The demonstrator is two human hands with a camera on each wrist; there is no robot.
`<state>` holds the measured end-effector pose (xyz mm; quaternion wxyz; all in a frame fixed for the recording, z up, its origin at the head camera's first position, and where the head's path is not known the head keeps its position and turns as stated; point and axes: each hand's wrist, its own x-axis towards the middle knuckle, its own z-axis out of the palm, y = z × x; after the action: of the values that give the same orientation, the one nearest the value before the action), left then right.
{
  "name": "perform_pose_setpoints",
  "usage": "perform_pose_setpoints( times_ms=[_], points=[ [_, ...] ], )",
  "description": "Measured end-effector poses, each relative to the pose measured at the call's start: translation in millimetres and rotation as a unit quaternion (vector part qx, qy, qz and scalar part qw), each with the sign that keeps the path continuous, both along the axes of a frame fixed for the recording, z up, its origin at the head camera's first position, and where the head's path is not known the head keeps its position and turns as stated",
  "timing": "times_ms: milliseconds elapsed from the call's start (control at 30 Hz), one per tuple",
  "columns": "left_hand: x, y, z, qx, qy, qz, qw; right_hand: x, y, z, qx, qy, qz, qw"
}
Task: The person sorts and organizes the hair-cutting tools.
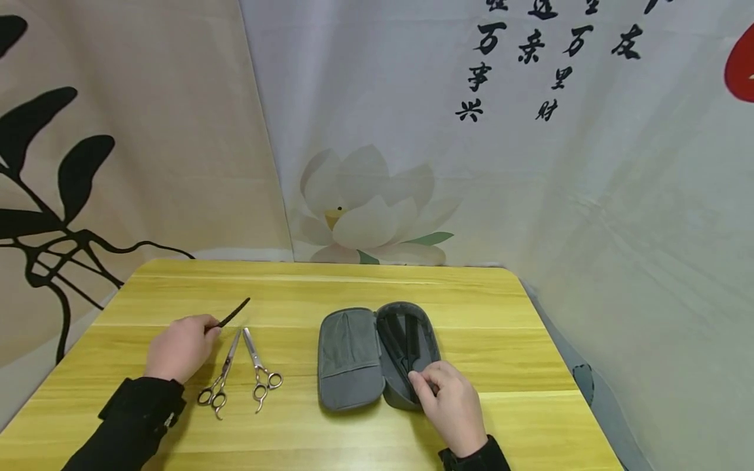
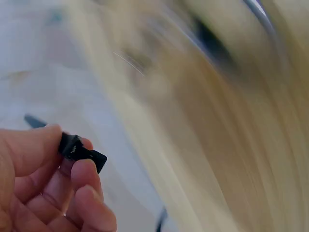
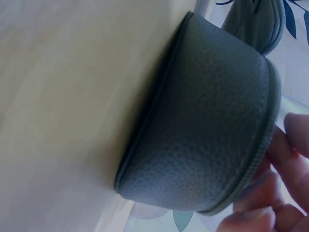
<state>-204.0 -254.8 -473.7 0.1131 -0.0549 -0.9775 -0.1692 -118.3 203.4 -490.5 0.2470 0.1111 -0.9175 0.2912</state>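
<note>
My left hand (image 1: 182, 347) pinches a slim black tool (image 1: 234, 313) above the table's left side, its free end pointing up and right. In the left wrist view a blocky black end (image 2: 82, 151) of it shows between thumb and fingers. Two silver scissors (image 1: 221, 383) (image 1: 259, 369) lie just right of that hand. A grey zip case (image 1: 351, 356) lies unfolded, with black items (image 1: 403, 340) in its right half. My right hand (image 1: 453, 402) has its thumb and forefinger at the case's lower right rim, by those items. I cannot tell whether it pinches one.
The yellow wood-grain table (image 1: 283, 438) carries everything, its far edge against a hanging cloth (image 1: 383, 85) with a lotus and black characters. In the right wrist view the case's deep side wall (image 3: 207, 116) stands on the tabletop.
</note>
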Motion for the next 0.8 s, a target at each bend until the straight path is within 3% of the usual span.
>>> perform_pose_setpoints(
  times_ms=[67, 167, 233, 300, 400, 467, 567, 700, 800],
  points=[
    [9.0, 13.4, 9.2, 0.077, -0.013, 0.001, 0.9969, -0.8, -0.7, 0.1, -0.001, 0.001, 0.007, 1.0],
    [24.5, 44.0, 18.7, 0.185, -0.038, -0.011, 0.982, -2.3, -2.5, 1.7, -0.002, 0.007, 0.03, 1.0],
    [35.0, 68.6, 20.6, 0.221, -0.041, -0.027, 0.9739, -2.7, -4.3, 3.8, -0.009, 0.009, 0.052, 0.999],
    [45.4, 93.5, 19.7, 0.22, -0.026, -0.05, 0.974, -3.0, -6.9, 7.7, -0.022, 0.01, 0.082, 0.996],
    [59.3, 128.5, 17.7, 0.173, 0.045, -0.1, 0.9788, -4.1, -11.2, 17.4, -0.044, 0.009, 0.126, 0.991],
    [66.4, 147.5, 16.3, 0.141, 0.094, -0.13, 0.9769, -5.4, -15.0, 24.6, -0.053, 0.017, 0.156, 0.986],
    [73.6, 168.5, 13.6, 0.118, 0.148, -0.174, 0.9663, -7.0, -22.1, 32.8, -0.059, 0.04, 0.195, 0.978],
    [79.1, 184.0, 7.1, 0.129, 0.168, -0.221, 0.9519, -8.2, -34.1, 32.8, -0.073, 0.092, 0.246, 0.962],
    [81.6, 190.2, 3.8, 0.143, 0.176, -0.244, 0.9431, -9.4, -41.1, 28.3, -0.084, 0.115, 0.263, 0.954]
  ],
)
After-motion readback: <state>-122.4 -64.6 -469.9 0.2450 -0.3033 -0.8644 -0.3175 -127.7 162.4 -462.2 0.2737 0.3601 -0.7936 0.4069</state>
